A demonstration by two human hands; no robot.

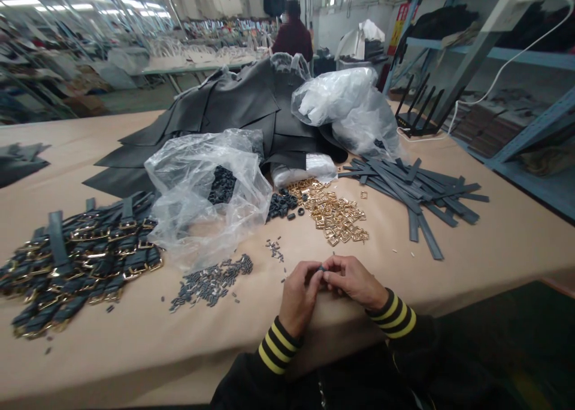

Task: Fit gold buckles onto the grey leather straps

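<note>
My left hand point(300, 293) and my right hand point(353, 280) meet fingertip to fingertip near the table's front edge. Both pinch a small dark piece point(321, 268), mostly covered by the fingers; its exact kind is hard to make out. Beyond them lies a heap of gold metal buckles point(336, 215), with small black loops point(283, 205) beside it. To the left of my hands are a pile of tiny dark and metallic pieces point(209, 284) and a smaller scatter of the same point(275, 251).
Dark straps with gold buckles point(85, 260) are heaped at left. Loose flat dark strips point(413, 185) lie at right. An open clear plastic bag point(202, 230) holds more black loops. Behind are stacked dark sheets point(238, 98), another plastic bag point(341, 95), a router point(420, 119) and a person point(294, 35).
</note>
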